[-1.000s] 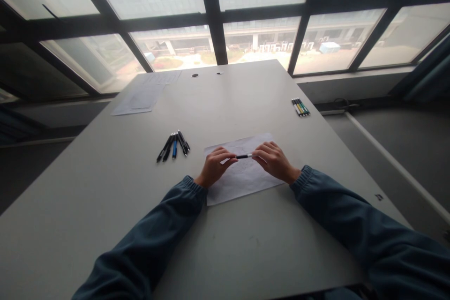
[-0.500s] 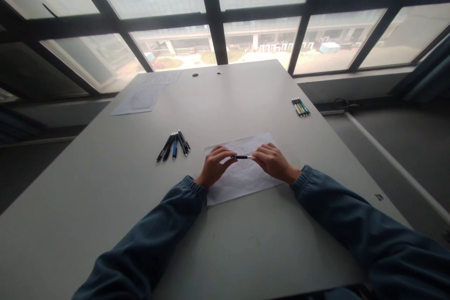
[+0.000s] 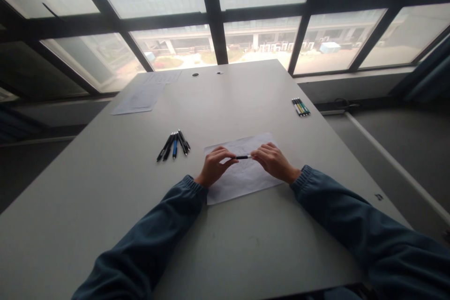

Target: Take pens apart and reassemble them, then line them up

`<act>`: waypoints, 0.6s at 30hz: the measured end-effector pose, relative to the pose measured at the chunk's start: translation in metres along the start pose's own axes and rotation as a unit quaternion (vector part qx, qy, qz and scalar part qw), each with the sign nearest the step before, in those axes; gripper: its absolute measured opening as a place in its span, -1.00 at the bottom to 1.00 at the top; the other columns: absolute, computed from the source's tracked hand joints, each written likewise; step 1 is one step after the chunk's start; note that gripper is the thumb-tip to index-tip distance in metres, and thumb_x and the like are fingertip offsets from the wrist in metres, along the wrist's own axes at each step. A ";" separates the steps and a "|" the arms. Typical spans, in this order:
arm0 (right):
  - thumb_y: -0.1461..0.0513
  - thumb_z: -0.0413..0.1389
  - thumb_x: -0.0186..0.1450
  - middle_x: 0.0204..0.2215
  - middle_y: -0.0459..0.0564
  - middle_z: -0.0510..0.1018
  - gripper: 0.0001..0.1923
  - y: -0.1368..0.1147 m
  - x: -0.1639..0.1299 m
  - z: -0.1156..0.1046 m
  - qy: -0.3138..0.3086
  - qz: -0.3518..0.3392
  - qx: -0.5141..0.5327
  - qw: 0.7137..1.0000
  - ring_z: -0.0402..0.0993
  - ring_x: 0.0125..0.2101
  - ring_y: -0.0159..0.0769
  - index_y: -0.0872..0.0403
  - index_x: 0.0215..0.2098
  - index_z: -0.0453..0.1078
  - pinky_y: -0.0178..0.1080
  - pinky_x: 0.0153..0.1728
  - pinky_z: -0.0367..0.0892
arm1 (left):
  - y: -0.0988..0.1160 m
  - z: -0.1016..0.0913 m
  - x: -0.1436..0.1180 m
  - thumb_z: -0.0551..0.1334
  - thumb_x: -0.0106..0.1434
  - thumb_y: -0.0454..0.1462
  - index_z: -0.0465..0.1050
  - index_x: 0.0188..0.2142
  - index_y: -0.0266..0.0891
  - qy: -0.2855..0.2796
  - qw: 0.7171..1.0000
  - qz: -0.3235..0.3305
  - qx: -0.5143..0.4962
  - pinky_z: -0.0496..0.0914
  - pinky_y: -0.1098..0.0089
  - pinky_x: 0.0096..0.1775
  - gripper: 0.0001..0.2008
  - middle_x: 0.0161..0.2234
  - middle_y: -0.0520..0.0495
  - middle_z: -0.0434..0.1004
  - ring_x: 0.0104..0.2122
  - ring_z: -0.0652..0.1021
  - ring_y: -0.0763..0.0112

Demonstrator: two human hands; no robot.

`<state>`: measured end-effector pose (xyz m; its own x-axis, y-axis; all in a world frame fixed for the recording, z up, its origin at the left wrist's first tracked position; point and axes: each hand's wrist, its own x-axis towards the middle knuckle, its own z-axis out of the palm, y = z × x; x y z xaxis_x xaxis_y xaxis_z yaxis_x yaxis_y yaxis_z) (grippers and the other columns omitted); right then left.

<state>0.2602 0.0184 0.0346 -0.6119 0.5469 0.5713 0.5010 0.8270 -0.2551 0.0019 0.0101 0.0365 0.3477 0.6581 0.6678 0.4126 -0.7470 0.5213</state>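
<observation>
A person in dark blue sleeves is holding a slim black pen with a pale tip (image 3: pixel 243 157) level between both hands, just above a white sheet of paper (image 3: pixel 242 179) that is lying on a long grey table (image 3: pixel 105 187). The left hand (image 3: pixel 213 167) is pinching the pen's dark end with closed fingertips; the right hand (image 3: pixel 272 161) is gripping the pale end the same way. Left of the sheet, near it, a fanned cluster of black and blue pens (image 3: pixel 173 144) is resting on the table. Beyond the sheet to the right, well apart, a small row of pens with green and yellow barrels (image 3: pixel 300 107) is lying near the table's edge. Far beyond the sheet to the left, more pale papers (image 3: pixel 140 98) are sitting beneath the dark-framed windows.
</observation>
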 end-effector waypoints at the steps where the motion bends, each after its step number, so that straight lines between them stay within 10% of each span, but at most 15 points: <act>1: 0.18 0.04 0.47 -0.31 0.03 0.59 -0.85 0.000 0.000 0.000 0.000 -0.002 0.002 1.000 0.40 -0.31 -0.24 0.08 -0.13 0.40 -0.17 -0.20 0.18 | 0.000 0.000 0.000 0.41 0.19 -0.21 0.58 -0.30 -0.22 0.000 1.000 -0.001 0.001 0.49 0.32 -0.28 -0.86 -0.39 -0.08 0.62 -0.36 0.55 0.37; 18: 0.18 -0.01 0.49 -0.41 0.00 0.55 -0.75 -0.003 0.000 0.000 -0.019 -0.010 -0.015 1.000 0.39 -0.34 -0.27 0.08 -0.30 0.39 -0.19 -0.22 0.15 | 0.001 0.001 0.001 0.40 0.21 -0.22 0.57 -0.28 -0.22 -0.014 1.000 0.016 -0.002 0.49 0.30 -0.26 -0.86 -0.38 -0.09 0.61 -0.34 0.55 0.36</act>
<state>0.2588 0.0161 0.0358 -0.6450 0.5357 0.5450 0.5067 0.8336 -0.2198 0.0036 0.0101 0.0369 0.3832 0.6366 0.6693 0.3978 -0.7677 0.5024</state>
